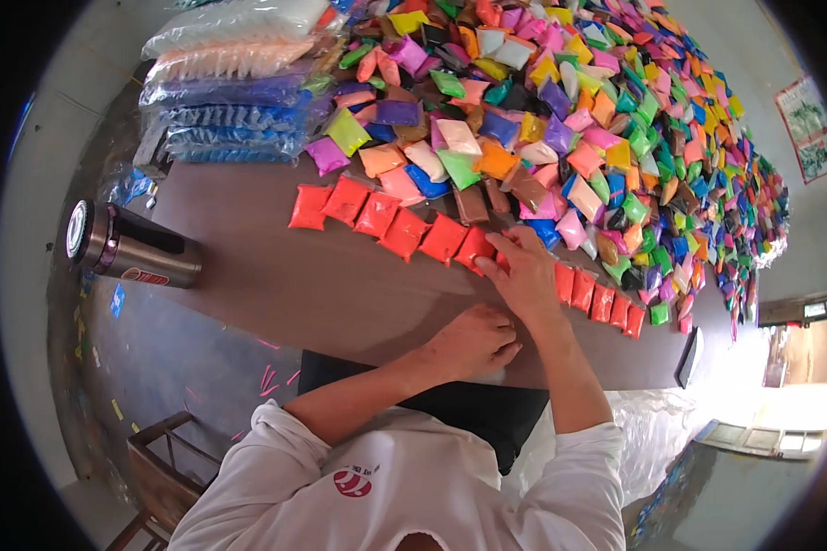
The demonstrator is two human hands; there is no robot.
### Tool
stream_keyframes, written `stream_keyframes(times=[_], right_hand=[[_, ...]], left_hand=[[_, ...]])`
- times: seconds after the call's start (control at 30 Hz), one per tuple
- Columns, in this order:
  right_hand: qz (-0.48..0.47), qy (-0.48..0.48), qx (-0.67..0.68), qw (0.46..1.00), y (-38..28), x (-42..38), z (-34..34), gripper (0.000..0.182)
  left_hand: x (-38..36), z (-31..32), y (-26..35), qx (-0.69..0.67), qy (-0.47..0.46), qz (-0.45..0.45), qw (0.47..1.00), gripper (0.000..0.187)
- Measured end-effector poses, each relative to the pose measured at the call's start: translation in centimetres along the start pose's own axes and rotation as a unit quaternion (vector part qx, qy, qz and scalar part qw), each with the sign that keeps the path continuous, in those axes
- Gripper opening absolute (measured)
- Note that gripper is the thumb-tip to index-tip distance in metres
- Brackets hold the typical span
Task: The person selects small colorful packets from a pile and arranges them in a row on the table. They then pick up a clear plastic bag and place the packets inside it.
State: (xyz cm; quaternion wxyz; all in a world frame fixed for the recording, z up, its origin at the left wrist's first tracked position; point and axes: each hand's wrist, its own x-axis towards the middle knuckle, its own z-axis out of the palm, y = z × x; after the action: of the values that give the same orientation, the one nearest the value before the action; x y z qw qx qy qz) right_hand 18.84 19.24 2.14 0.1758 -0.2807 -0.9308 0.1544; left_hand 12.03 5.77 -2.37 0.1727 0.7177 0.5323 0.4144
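A curved row of red packets lies across the brown table. My right hand reaches over the row, its thumb and fingertips closed on the edge of a red packet. Further red packets continue the row to the right of that hand. Nearer my body, my left hand rests by the table's front edge with its fingers curled in; whatever may be inside them is hidden.
Behind the row rises a large heap of small multicoloured packets. Stacked clear bags fill the back left. A steel tumbler lies tilted in view at the left edge. A wooden chair stands at lower left.
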Motion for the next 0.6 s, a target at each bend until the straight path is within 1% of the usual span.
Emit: stream_keyframes(times=[0.1,0.2,0.3,0.37,0.4,0.47,0.5,0.57,0.6], right_hand=[[-0.002,-0.018,-0.011,1.000,-0.4,0.5,-0.5,0.044],[0.013,-0.041,0.046,0.998,-2.4,1.6,-1.2,0.044],[-0.009,-0.059,0.130,0.990,-5.1,3.1,0.0,0.044],[-0.050,-0.062,0.085,0.993,-6.4,4.2,1.4,0.044],[-0.071,-0.063,0.062,0.994,-6.7,4.7,1.9,0.045],[-0.054,-0.111,0.032,0.992,-6.8,5.4,2.8,0.046],[-0.045,-0.134,0.015,0.990,-7.0,5.7,3.1,0.046],[-0.066,-0.145,-0.005,0.987,-6.9,5.8,2.9,0.047],[-0.076,-0.149,-0.015,0.986,-6.9,6.0,2.8,0.047]], left_hand=[[-0.2,0.3,-0.2,-0.007,-0.004,-0.007,1.000,0.017],[-0.4,0.6,-0.2,-0.021,-0.006,-0.015,1.000,0.017],[-0.4,0.4,-0.3,-0.054,-0.020,-0.026,0.998,0.021],[-0.1,-0.3,0.1,-0.068,-0.040,-0.033,0.996,0.025],[0.0,-0.5,0.2,-0.078,-0.009,-0.013,0.997,0.026],[0.0,-0.7,0.4,-0.099,0.052,0.026,0.993,0.028],[-0.1,-0.7,0.3,-0.094,0.041,0.023,0.995,0.028],[-0.4,-0.6,0.0,-0.084,0.020,0.018,0.996,0.028],[-0.5,-0.2,-0.2,-0.078,0.029,0.022,0.996,0.028]])
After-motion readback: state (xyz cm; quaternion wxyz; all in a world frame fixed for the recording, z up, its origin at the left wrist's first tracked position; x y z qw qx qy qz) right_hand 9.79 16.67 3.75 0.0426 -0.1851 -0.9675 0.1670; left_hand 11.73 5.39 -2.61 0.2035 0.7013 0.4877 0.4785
